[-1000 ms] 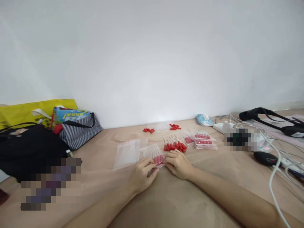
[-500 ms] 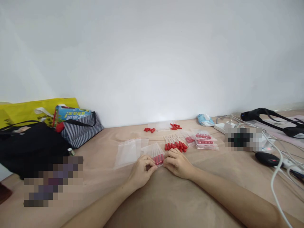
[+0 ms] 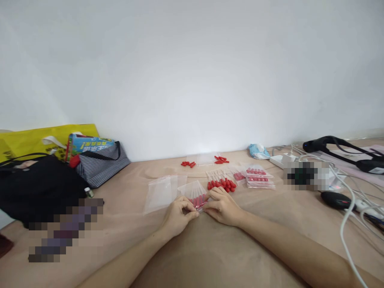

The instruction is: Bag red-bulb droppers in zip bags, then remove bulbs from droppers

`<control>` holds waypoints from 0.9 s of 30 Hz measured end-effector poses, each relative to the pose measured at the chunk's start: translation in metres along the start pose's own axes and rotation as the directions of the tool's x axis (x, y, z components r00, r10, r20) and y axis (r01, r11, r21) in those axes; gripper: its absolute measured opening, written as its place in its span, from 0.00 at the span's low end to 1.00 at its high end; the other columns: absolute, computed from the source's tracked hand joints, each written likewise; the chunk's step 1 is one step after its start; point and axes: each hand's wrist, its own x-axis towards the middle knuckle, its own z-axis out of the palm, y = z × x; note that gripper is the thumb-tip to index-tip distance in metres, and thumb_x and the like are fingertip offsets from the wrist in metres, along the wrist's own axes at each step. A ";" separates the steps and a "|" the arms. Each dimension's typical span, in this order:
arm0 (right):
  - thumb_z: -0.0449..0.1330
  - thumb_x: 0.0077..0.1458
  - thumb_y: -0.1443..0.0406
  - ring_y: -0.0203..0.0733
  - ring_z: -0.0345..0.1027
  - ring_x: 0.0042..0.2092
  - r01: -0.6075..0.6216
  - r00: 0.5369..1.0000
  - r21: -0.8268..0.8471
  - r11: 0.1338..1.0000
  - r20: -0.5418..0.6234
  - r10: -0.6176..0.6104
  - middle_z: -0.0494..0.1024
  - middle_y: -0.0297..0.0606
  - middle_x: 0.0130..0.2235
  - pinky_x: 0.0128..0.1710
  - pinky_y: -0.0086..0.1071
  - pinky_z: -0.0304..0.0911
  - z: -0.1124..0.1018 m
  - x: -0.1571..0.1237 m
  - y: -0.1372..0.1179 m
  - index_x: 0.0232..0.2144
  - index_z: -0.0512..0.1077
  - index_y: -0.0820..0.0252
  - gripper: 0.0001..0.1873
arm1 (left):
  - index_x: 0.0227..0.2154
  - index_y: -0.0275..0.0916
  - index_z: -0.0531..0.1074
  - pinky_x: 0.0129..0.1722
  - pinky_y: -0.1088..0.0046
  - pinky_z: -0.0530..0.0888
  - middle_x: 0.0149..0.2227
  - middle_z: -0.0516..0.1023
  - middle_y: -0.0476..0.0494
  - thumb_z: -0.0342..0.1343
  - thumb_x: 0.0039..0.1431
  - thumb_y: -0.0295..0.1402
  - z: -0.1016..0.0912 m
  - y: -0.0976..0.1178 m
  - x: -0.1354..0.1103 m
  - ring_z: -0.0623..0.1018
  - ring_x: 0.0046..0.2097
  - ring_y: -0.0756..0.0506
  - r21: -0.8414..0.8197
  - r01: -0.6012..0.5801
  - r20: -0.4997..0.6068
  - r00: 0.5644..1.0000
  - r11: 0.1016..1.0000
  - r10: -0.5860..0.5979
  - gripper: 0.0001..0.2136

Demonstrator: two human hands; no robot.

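A clear zip bag [image 3: 192, 189] lies in front of me, with several red-tipped droppers or sticks inside, their red ends towards me. My left hand [image 3: 180, 216] pinches the near left edge of this bag between thumb and fingers. On the near right edge, my right hand [image 3: 223, 206] has its fingers closed on the same bag. Just beyond the right hand lies a row of loose red-tipped pieces [image 3: 222, 183] with pale stems. Flat clear bags [image 3: 162, 193] rest left of the held bag.
Filled bags [image 3: 259, 179] are stacked to the right. Red pieces [image 3: 188, 164] lie near the wall. A blue mask [image 3: 258, 151], a power strip [image 3: 277, 161], white cables [image 3: 345, 232] and a black headset [image 3: 330, 140] lie right. Black [image 3: 39, 184] and striped bags [image 3: 102, 166] stand left.
The near edge of the bag now bunches up and shines between my fingers. My right fingers have shifted slightly, showing more of the red ends. The view has moved very slightly.
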 end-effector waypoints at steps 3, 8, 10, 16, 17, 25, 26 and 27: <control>0.56 0.51 0.68 0.36 0.59 0.35 0.028 0.999 -0.021 0.999 0.022 -0.028 0.71 0.34 0.32 0.34 0.32 0.51 0.003 0.002 -0.001 0.28 0.72 0.54 0.06 | 0.16 0.39 0.73 0.32 0.73 0.69 0.24 0.71 0.49 0.59 0.41 0.29 0.000 0.003 -0.001 0.71 0.30 0.48 0.016 -0.010 -0.002 1.000 1.000 0.010 0.03; 0.55 0.51 0.70 0.36 0.59 0.34 0.070 0.998 -0.006 0.998 -0.006 -0.070 0.71 0.34 0.31 0.34 0.33 0.50 0.002 0.003 -0.003 0.29 0.72 0.54 0.07 | 0.20 0.41 0.75 0.37 0.70 0.69 0.29 0.73 0.46 0.54 0.48 0.30 0.001 0.012 -0.002 0.72 0.34 0.47 0.136 -0.143 -0.008 0.989 0.980 0.145 0.06; 0.54 0.51 0.69 0.37 0.58 0.34 0.089 0.996 0.008 0.996 -0.033 -0.088 0.71 0.34 0.31 0.34 0.33 0.50 0.001 0.003 -0.004 0.29 0.72 0.55 0.07 | 0.20 0.41 0.74 0.40 0.68 0.68 0.31 0.73 0.45 0.54 0.47 0.28 0.002 0.014 -0.003 0.72 0.37 0.46 0.182 -0.195 -0.003 0.980 0.964 0.199 0.06; 0.54 0.52 0.69 0.36 0.57 0.34 0.068 0.997 0.077 0.995 -0.053 -0.064 0.71 0.35 0.31 0.33 0.32 0.50 0.002 0.003 -0.009 0.25 0.71 0.57 0.07 | 0.19 0.39 0.69 0.44 0.68 0.68 0.30 0.73 0.46 0.49 0.49 0.24 0.005 0.010 -0.004 0.72 0.41 0.46 0.115 -0.297 0.023 0.955 0.948 0.296 0.08; 0.54 0.52 0.69 0.36 0.58 0.34 0.050 0.998 0.093 0.994 -0.045 -0.046 0.71 0.35 0.31 0.34 0.32 0.50 0.003 0.004 -0.011 0.25 0.71 0.57 0.07 | 0.20 0.39 0.68 0.46 0.67 0.67 0.29 0.73 0.46 0.48 0.50 0.24 0.006 0.009 -0.004 0.72 0.42 0.46 0.099 -0.313 0.024 0.950 0.945 0.312 0.08; 0.57 0.48 0.69 0.39 0.59 0.41 -0.102 0.992 0.230 0.968 0.091 0.083 0.68 0.35 0.38 0.41 0.36 0.52 -0.002 0.004 -0.031 0.22 0.71 0.55 0.06 | 0.24 0.39 0.65 0.42 0.70 0.69 0.32 0.73 0.45 0.45 0.54 0.27 0.001 0.004 -0.005 0.73 0.43 0.46 0.168 -0.262 -0.069 0.959 0.950 0.277 0.06; 0.58 0.48 0.68 0.40 0.58 0.43 -0.106 0.990 0.269 0.957 0.115 0.078 0.68 0.35 0.40 0.42 0.37 0.52 -0.005 0.003 -0.032 0.23 0.71 0.55 0.05 | 0.25 0.39 0.65 0.41 0.70 0.69 0.32 0.73 0.45 0.45 0.55 0.28 0.000 0.004 -0.006 0.73 0.42 0.46 0.190 -0.265 -0.068 0.957 0.945 0.281 0.06; 0.58 0.48 0.67 0.40 0.58 0.44 -0.107 0.988 0.309 0.945 0.137 0.067 0.67 0.35 0.42 0.44 0.37 0.52 -0.008 0.003 -0.031 0.25 0.72 0.54 0.03 | 0.25 0.39 0.65 0.40 0.71 0.70 0.32 0.73 0.46 0.45 0.56 0.29 -0.002 0.005 -0.007 0.73 0.40 0.47 0.217 -0.265 -0.072 0.955 0.939 0.287 0.07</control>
